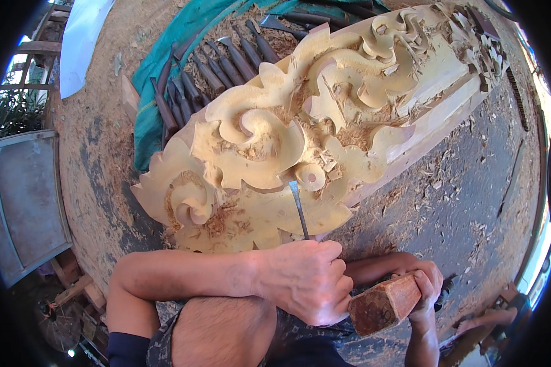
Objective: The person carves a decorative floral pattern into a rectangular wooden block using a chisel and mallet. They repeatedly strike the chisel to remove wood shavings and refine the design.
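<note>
My left hand [306,281] is closed around a chisel, its handle hidden in the fist. The metal chisel [298,207] points away from me, its flat tip at the edge of a scroll beside a small round boss with a hole. Below the tip lies the large carved wooden panel [269,211], pale yellow, with curling leaves and scrolls in relief. At the lower right, my right hand [428,287] grips a brown, blocky wooden mallet [382,306]. The mallet's worn end is close beside my left fist; I cannot tell whether they touch.
Several chisels with dark handles [226,66] lie beyond the panel on a green cloth [148,101]. Shavings [431,202] litter the dark ground to the right and the panel's hollows. A grey metal-framed panel [30,199] stands at the left. My bare knee [223,330] is below my left forearm.
</note>
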### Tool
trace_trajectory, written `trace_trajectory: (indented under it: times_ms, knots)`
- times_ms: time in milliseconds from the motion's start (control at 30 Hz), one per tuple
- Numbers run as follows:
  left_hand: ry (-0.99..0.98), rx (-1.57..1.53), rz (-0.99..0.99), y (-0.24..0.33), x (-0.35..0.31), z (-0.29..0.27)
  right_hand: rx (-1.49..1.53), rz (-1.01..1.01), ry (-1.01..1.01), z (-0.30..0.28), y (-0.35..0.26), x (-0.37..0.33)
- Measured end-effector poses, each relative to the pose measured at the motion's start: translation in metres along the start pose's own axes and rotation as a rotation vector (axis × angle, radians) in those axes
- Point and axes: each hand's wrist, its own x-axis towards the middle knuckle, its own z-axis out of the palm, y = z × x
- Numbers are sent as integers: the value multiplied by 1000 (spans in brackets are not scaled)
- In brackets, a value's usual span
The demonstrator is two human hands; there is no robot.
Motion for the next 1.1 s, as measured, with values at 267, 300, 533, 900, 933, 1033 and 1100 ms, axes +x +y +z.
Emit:
trace_trajectory:
  times_ms: [267, 300, 533, 900, 933, 1033, 1100]
  knots:
    - [49, 15, -103, -3, -3, 2, 83, 27, 48, 3, -1, 4]
    - [52, 8, -110, -3, 0, 1, 87, 19, 63, 3, -2, 6]
    - [199, -47, -201, -4, 4, -4, 133, -81, 14, 9, 6, 15]
    - [219, 24, -296, -6, 13, -2, 275, -120, 108, 8, 1, 30]
    - [216, 26, -299, -6, 12, -3, 227, -97, 62, 8, 1, 31]
    - [193, 37, -306, -7, 13, -5, 183, -68, 42, 10, 3, 30]
    - [175, 44, -313, -8, 16, -8, 282, -101, 172, 14, -2, 33]
